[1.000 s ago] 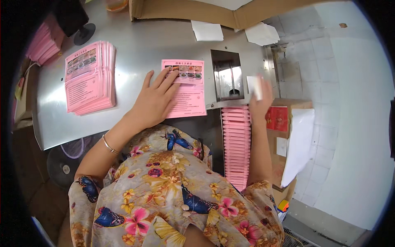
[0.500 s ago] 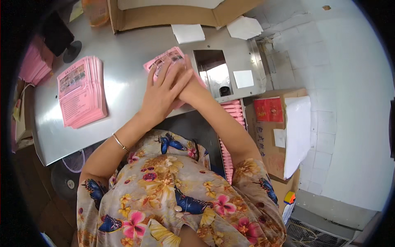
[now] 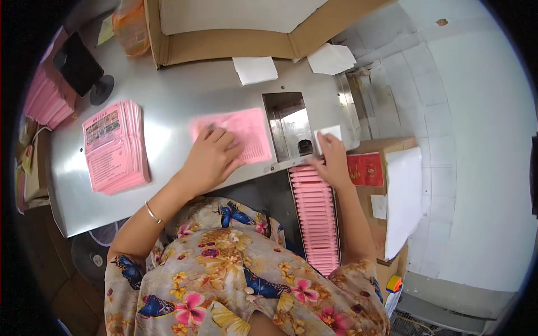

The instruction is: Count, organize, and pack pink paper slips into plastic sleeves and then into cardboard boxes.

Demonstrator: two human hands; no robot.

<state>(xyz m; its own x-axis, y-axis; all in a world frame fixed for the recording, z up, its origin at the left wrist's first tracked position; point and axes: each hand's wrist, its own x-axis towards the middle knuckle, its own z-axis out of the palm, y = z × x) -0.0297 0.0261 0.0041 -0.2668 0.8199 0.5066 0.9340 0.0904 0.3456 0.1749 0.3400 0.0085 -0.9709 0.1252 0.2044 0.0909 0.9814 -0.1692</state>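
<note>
A flat pink printed packet lies slightly blurred on the metal table, left of the rectangular opening. My left hand is on its near left part, fingers bent and closed on it. To the right of the opening, my right hand touches a small white square of paper with its fingertips, its thumb held apart. A tall pile of pink packets stands to the left of my left hand. Below the opening, a long row of pink packets is packed in a narrow container.
The metal table has a rectangular cutout. An open cardboard box stands at the back, with white papers before it. At far left are a black stand and more pink packets. Cartons line the right side.
My hands were together, pressing on the pink packet. They have parted: the right has moved across to the white paper, while the left stays with the packet, which now lies more exposed.
</note>
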